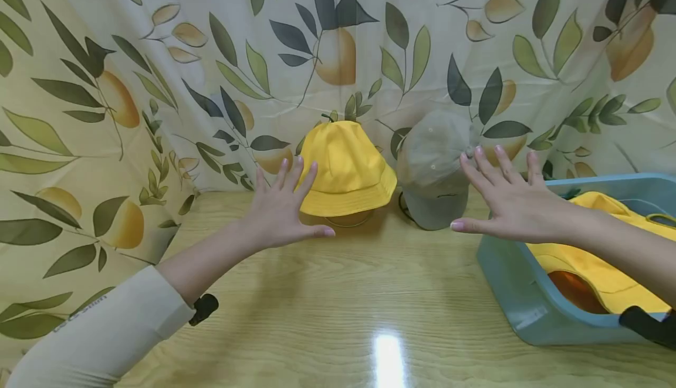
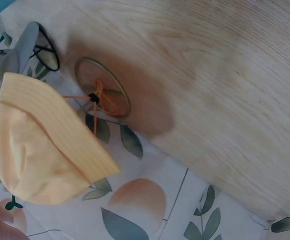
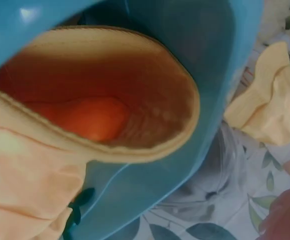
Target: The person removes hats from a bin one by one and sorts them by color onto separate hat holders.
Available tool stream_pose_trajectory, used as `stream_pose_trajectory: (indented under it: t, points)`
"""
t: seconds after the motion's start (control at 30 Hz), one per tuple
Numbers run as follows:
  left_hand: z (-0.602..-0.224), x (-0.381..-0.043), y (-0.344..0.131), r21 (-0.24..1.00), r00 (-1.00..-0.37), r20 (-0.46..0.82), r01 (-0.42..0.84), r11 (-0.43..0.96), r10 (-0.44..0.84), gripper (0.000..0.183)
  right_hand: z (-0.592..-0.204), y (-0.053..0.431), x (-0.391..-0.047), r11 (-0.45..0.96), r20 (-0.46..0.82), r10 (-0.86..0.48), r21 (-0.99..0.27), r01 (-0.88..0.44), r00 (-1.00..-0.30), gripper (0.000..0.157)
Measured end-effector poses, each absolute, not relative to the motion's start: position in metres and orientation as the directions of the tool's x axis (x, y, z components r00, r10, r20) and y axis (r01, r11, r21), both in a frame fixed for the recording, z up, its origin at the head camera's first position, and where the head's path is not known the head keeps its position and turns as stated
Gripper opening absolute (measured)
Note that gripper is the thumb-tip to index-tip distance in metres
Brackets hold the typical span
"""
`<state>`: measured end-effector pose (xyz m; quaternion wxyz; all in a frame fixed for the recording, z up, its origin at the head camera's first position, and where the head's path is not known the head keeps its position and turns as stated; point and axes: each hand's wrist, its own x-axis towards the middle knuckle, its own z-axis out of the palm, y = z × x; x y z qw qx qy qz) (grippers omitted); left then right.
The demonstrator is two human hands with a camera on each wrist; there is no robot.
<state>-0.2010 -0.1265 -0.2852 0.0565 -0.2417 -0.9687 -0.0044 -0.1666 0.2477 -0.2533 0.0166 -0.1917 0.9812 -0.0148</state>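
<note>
In the head view a yellow bucket hat (image 1: 345,168) sits on a wire stand (image 1: 350,221) near the back of the table, a small green sprout on its crown. My left hand (image 1: 282,209) is spread just in front of its left side, holding nothing. Right of it a grey cap (image 1: 435,165) rests on another stand. My right hand (image 1: 520,200) spreads its fingers in front of the cap's right side, also holding nothing. Whether either hand touches a hat cannot be told. The left wrist view shows the bucket hat (image 2: 40,140) and the stand's round wire base (image 2: 102,87).
A blue plastic bin (image 1: 507,282) stands at the right, holding yellow hats (image 1: 586,265), one showing an orange inside. Behind the wooden table (image 1: 317,306) hangs a curtain (image 1: 174,83) printed with leaves and fruit. A light reflection lies on the front of the table.
</note>
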Motion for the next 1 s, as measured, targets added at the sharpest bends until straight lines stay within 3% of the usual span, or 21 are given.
stream_pose_trajectory:
  t: [1.0]
  points:
    - [-0.274, -0.185, -0.097, -0.025, -0.841, 0.142, 0.523, 0.852, 0.521, 0.113, -0.240, 0.305, -0.134, 0.946, 0.038, -0.323, 0.039, -0.321, -0.946, 0.104]
